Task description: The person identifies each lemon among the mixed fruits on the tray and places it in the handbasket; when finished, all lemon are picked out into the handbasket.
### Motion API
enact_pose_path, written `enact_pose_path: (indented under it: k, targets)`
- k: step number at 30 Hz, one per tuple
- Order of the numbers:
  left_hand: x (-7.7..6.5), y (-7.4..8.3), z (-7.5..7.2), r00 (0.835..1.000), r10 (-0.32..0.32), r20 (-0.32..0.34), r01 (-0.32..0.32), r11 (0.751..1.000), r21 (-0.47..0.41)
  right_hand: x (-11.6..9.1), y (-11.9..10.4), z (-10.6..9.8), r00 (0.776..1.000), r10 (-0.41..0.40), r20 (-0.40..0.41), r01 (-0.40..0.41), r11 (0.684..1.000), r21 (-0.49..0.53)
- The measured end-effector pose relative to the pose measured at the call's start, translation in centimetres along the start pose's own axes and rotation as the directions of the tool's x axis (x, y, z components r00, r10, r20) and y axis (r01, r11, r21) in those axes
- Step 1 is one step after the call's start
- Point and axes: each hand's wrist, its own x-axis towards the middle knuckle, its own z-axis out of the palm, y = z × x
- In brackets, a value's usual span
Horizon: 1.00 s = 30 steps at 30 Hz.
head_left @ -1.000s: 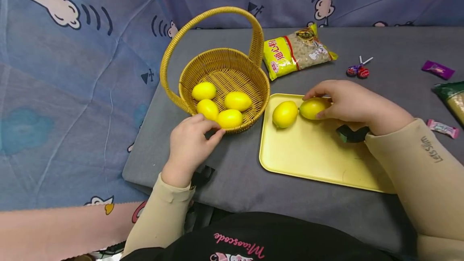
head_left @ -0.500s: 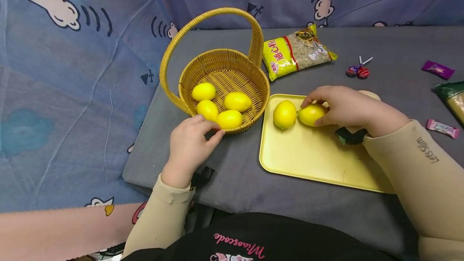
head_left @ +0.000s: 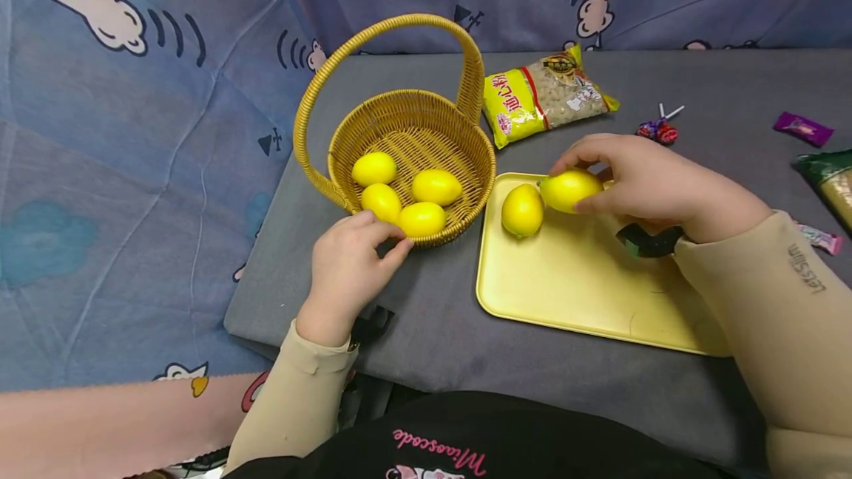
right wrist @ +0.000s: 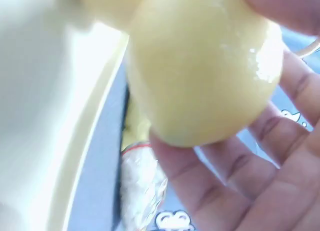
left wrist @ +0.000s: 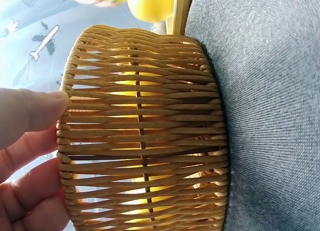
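My left hand (head_left: 353, 265) pinches the near rim of a round wicker basket (head_left: 475, 157) with a tall handle. In the left wrist view the thumb (left wrist: 35, 111) lies against the outside of the basket's weave (left wrist: 150, 111), the other fingers at its rim. Several lemons (head_left: 435, 187) lie inside the basket. Over the yellow tray (head_left: 566, 287), my right hand (head_left: 646, 179) holds a lemon (head_left: 568, 191) between thumb and fingers. A second lemon (head_left: 522, 211) rests on the tray just left of it. The right wrist view shows the held lemon (right wrist: 200, 71) up close, rather blurred.
Behind the tray lies a yellow bag of pasta (head_left: 549, 97). Further right are lollipops (head_left: 657, 130), a purple wrapped sweet (head_left: 803, 128), a pink wrapped sweet (head_left: 822, 238) partly behind the sleeve, and a green bag (head_left: 832, 179) at the frame's edge.
My right hand first drew its lemon slightly toward me, then raised it; the lemon now looks higher beside the one on the tray. The left hand and basket have stayed still.
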Motion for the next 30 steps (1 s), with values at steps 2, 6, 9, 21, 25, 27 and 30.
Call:
enact_pose_path:
  k: [2,6,9,21,25,27,30]
  targets:
    - [0.0,0.0,0.0,1.0,-0.003,0.001,0.003,1.0,0.002,0.4,-0.5,-0.1,1.0,-0.013,-0.019,0.014,0.999,0.046]
    - [0.0,-0.1,0.0,1.0,-0.005,0.003,0.005,1.0,0.005,1.6,-1.8,-0.1,0.998,-0.048,-0.049,0.053,0.992,0.114]
    - [0.0,-0.2,0.0,1.0,-0.005,0.002,0.005,1.0,0.009,2.9,-3.0,0.3,0.994,-0.09,-0.069,0.1,0.984,0.147]
    - [0.0,-0.3,0.0,1.0,-0.012,0.009,0.011,1.0,0.012,8.4,-6.9,2.7,0.969,-0.246,0.019,0.24,0.958,0.159]
    - [0.0,-0.2,0.1,1.0,0.002,-0.002,-0.002,1.0,0.01,9.5,-7.5,3.3,0.964,-0.256,0.075,0.245,0.96,0.134]
    - [0.0,-0.2,0.1,1.0,0.006,-0.003,-0.006,1.0,0.008,9.9,-7.7,3.6,0.963,-0.247,0.106,0.235,0.966,0.111]
    - [0.1,-0.2,0.0,1.0,0.01,-0.003,-0.01,1.0,0.008,10.3,-7.9,4.0,0.96,-0.241,0.14,0.235,0.97,0.062]
